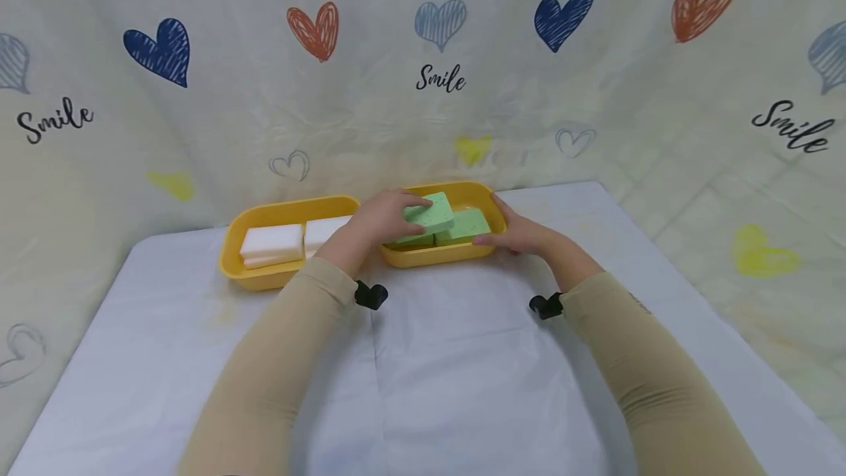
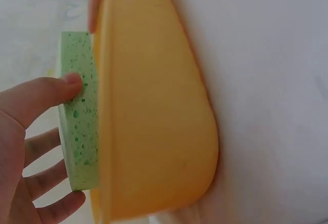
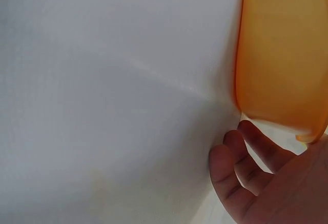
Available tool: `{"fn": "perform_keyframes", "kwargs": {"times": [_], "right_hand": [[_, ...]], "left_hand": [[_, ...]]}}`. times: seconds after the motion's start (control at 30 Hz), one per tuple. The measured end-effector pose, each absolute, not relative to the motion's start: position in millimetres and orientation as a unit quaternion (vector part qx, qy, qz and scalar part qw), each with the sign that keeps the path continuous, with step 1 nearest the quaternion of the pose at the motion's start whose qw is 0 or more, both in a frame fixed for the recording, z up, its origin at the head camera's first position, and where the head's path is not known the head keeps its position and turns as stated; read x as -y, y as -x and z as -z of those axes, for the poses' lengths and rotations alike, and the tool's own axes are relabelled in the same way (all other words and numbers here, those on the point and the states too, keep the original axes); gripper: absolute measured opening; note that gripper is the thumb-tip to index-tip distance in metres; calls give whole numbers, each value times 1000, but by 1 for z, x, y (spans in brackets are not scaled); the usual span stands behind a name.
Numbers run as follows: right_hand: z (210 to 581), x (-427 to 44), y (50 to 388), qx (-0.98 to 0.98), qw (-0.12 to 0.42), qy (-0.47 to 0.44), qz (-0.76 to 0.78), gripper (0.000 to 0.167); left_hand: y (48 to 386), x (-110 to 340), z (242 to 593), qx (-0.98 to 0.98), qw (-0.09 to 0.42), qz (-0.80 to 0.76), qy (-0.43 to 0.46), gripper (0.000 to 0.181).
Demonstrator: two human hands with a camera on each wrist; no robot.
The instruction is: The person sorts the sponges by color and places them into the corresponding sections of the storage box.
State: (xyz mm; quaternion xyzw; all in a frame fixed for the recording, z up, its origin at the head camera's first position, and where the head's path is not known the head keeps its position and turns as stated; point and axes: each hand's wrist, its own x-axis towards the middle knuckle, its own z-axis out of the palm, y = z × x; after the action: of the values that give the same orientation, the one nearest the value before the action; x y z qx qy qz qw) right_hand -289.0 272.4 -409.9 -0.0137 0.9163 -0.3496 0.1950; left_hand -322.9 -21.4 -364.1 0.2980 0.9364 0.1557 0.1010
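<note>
My left hand (image 1: 383, 220) pinches a pale green sponge (image 1: 434, 213) with darker pores between thumb and fingers. In the left wrist view the thumb presses on the sponge's porous face (image 2: 82, 131), and part of the sponge sits behind the rim of a yellow plastic tray (image 2: 159, 111). More green sponges, among them one at the right (image 1: 464, 225), lie inside that tray. The right hand (image 1: 525, 232) holds the tray's right end, thumb at the front rim and a finger along the end. In the right wrist view its other fingers (image 3: 251, 178) curve loosely beside the tray's wall.
A second yellow tray (image 1: 254, 281) stands just left of the first, holding white sponges (image 1: 271, 242); my left hand and forearm hide its right part. Both trays stand near the back edge of a white-covered table (image 1: 449, 358). Behind hangs a pale curtain (image 1: 370, 109) with printed hearts.
</note>
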Motion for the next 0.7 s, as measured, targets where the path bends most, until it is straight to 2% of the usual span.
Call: {"fn": "perform_keyframes", "kwargs": {"times": [0.2, 0.43, 0.7], "right_hand": [[410, -274, 289, -914, 199, 7, 354, 125], [409, -269, 288, -911, 198, 23, 360, 122], [409, -272, 286, -910, 201, 11, 363, 120]], "left_hand": [[336, 4, 376, -940, 121, -121, -296, 54], [335, 4, 383, -942, 147, -128, -274, 53], [335, 4, 387, -940, 135, -138, -280, 59]]}}
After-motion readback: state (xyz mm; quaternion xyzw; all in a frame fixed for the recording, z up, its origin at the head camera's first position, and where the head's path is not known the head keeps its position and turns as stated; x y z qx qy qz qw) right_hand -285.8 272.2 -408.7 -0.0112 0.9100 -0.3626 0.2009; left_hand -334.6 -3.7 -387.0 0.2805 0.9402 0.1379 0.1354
